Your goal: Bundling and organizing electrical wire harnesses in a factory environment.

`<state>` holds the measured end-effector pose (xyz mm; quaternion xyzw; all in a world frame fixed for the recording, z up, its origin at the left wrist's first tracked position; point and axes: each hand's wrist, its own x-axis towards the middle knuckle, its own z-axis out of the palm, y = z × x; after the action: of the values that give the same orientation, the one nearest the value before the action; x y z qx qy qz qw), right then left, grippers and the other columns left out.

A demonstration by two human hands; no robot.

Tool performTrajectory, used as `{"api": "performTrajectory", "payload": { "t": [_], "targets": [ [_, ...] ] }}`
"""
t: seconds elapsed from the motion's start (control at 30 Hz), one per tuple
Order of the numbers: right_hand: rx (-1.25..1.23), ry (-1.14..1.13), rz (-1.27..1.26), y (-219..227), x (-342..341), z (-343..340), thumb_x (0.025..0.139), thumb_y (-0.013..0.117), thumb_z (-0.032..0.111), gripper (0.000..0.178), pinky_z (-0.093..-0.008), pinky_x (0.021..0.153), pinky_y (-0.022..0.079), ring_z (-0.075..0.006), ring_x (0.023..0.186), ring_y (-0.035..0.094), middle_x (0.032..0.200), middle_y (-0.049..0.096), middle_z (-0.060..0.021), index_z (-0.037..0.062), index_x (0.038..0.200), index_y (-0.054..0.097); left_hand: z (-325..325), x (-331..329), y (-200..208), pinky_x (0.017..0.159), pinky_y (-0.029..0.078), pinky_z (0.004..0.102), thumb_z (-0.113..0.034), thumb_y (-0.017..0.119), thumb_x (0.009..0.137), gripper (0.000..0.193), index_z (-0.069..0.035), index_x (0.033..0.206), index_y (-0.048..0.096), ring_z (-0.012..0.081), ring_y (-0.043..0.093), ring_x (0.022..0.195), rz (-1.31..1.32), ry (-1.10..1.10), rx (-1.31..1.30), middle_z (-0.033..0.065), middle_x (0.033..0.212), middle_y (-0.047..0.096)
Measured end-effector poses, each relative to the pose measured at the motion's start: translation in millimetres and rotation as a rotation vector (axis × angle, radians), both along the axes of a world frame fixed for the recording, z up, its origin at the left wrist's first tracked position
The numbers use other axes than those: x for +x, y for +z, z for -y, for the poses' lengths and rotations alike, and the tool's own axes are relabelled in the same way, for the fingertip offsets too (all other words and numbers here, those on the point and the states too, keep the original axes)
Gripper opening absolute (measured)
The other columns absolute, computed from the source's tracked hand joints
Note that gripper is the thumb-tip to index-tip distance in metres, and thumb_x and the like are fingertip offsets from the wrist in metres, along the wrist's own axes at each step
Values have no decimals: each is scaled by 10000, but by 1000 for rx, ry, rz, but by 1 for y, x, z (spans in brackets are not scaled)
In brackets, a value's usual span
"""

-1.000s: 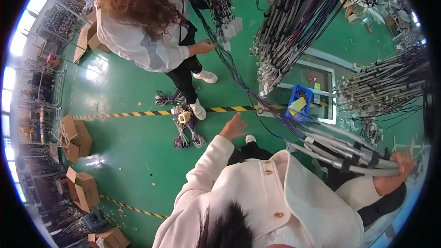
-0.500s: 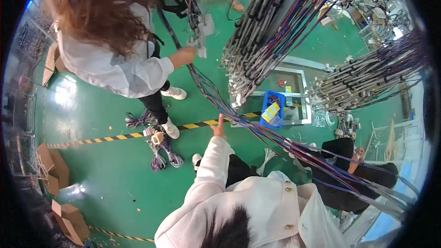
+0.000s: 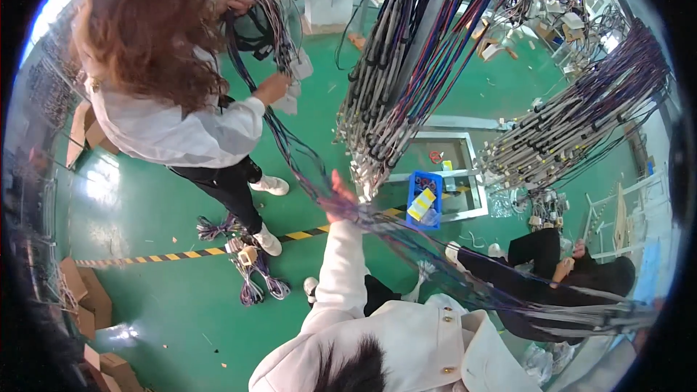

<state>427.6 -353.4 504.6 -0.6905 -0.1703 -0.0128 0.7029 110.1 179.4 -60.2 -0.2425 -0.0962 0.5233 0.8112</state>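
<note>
Head view: left hand (image 3: 340, 202) just met the cables (image 3: 435, 255), so their middle stretch has contact now, between a co-worker's hand (image 3: 272, 88) and the dim right hand (image 3: 642, 338). Left fingers look outstretched but blurry, can't tell either hand's grip

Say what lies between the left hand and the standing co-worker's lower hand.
In the head view, a run of dark wires, above green floor.
</note>
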Motion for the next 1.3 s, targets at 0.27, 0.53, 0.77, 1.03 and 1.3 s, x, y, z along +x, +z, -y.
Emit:
{"api": "performTrajectory", "payload": {
  "t": [0.27,0.53,0.77,1.03,1.3],
  "targets": [
    [-100,182,-413,-283,0,-145,832,594,223,134,-257,522,428,-109,562,489,649,489,7,94,848,560,40,-147,71,494,344,198,-762,386,672,892,-76,1240,425,67,391,513,-652,-87,146,5,989,612],
    [-464,393,-710,-547,-69,-228,732,702,164,192,-307,581,493,-175,644,605,708,618,-72,30,826,600,106,-213,152,448,311,237,-221,480,867,269,13,991,530,130,412,461,-1355,-447,274,66,652,526],
    [-147,256,-1140,-653,-133,-259,731,698,131,194,-348,513,490,-212,570,591,657,588,-88,19,801,556,120,-220,229,409,288,194,-274,326,945,303,-53,1067,493,51,308,404,-951,-312,194,-26,573,366],
    [-131,27,-1349,-705,-161,-277,695,710,84,223,-360,491,497,-234,537,576,657,569,-119,13,798,526,141,-218,286,392,253,227,-281,285,946,318,-82,747,432,73,288,358,-1123,-282,340,-27,486,341],
    [-175,-92,-1488,-768,-147,-255,717,702,148,218,-390,559,489,-232,598,581,710,603,-109,37,805,537,153,-225,297,397,266,226,-286,255,960,326,-71,832,463,65,268,329,-1232,-348,334,-44,419,308]
  ]
}}
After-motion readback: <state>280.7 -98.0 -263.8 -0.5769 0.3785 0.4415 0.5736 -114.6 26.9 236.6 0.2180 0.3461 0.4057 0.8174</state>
